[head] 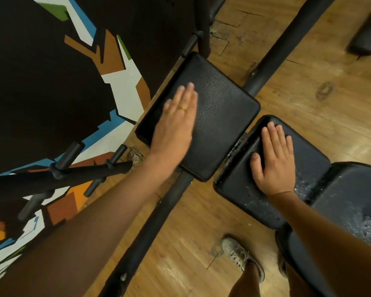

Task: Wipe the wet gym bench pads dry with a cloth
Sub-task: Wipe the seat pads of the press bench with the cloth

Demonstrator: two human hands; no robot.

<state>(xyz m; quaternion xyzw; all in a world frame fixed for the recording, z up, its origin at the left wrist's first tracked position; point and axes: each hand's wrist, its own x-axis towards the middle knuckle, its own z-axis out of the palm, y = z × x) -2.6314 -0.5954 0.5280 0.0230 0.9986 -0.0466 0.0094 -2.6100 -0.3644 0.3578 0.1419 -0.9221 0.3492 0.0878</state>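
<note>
A black steel frame tube (148, 232) runs slantwise under the left forearm and comes out again beyond the pads. Left of the left grip (176, 125) stands a black rack with stub pegs (84, 170) against a wall painted in angular colour patches (120, 86). Below the right grip (275, 159), a grey laced shoe (238, 254) stands on the wooden plank floor (308, 93).

Both grips are released, with straight fingers lying flat. The left grip rests on the upper pad (223, 116), most of which extends to its right. The right grip presses the lower pad (240, 185), fingers slightly spread, thumb towards the narrow gap between the two pads. A third pad (347, 200) lies just right of the right wrist.

The pads are black, pebble-grained, rectangular with rounded corners. Water beads speckle the lower and third pads.
</note>
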